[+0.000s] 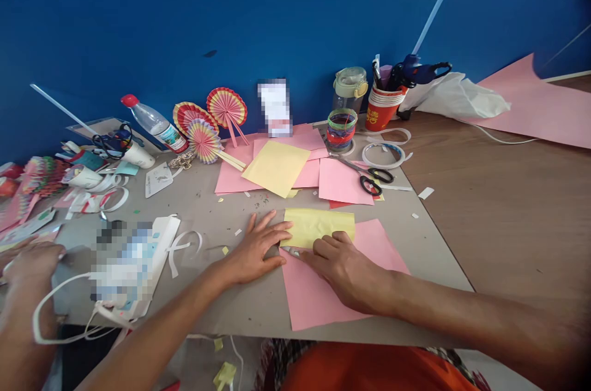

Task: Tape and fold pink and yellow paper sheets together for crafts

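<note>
My left hand [256, 249] lies with fingers spread at the left edge of a yellow sheet of paper [318, 223], its fingertips on that edge. Curled over the sheet's lower edge, my right hand [344, 268] grips a small pale tool [290, 250] that looks like a utility knife. The tool's tip is at the lower left corner of the yellow sheet; most of it is hidden in my fist. Beneath lies a pink sheet [318, 298], reaching out below and to the right of the yellow one.
Behind are another yellow sheet [277, 167] on pink paper, scissors [369, 178], a tape roll [383, 155], paper fans [226, 108], a bottle [159, 126] and a red cup [384, 109]. Leftward are a power strip [159, 255] and another person's hand [34, 265].
</note>
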{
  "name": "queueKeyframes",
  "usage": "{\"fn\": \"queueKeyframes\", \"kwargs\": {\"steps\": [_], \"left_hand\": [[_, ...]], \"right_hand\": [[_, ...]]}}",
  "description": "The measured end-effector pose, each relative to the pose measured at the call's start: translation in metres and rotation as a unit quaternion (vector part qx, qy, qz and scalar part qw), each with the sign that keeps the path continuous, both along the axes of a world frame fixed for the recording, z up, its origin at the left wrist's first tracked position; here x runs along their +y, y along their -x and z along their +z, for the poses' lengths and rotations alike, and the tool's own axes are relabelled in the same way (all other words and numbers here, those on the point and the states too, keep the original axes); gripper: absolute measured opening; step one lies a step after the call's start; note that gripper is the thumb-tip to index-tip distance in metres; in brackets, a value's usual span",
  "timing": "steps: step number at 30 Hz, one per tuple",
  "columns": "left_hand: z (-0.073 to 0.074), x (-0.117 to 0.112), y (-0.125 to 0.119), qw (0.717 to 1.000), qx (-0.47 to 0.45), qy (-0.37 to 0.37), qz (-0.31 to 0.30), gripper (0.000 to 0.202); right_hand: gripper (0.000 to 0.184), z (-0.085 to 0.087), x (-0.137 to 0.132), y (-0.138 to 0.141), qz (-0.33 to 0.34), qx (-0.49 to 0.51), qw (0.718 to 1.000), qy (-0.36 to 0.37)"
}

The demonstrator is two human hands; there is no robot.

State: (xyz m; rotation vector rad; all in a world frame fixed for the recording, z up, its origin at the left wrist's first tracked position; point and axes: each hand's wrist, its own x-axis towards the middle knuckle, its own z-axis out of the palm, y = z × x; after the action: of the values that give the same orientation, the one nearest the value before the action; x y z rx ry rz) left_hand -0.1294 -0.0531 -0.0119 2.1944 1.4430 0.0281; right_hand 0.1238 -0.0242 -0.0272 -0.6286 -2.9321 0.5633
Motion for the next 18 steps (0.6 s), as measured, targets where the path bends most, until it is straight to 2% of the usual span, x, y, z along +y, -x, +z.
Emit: {"fn": "queueKeyframes", "kwargs": {"steps": [6,14,18], "left_hand": [[-0.0010,0.0006,0.0012,1.000,-0.004,0.001,-0.002,0.038],[-0.0015,0.0014,0.0015,1.000,0.013,0.004,-0.007,0.040],[-0.0007,0.0014,0.0026,1.000,0.015,-0.001,-0.014,0.050]], "right_hand": [[0.069,0.0007,-0.0035,-0.0005,0.000,0.013,1.000,0.009],[0.059,-0.0017,-0.0020,0.0057,0.006,0.004,1.000,0.005],[0.060,-0.0007,-0.0005,0.0028,-0.005,0.006,1.000,0.013]]}}
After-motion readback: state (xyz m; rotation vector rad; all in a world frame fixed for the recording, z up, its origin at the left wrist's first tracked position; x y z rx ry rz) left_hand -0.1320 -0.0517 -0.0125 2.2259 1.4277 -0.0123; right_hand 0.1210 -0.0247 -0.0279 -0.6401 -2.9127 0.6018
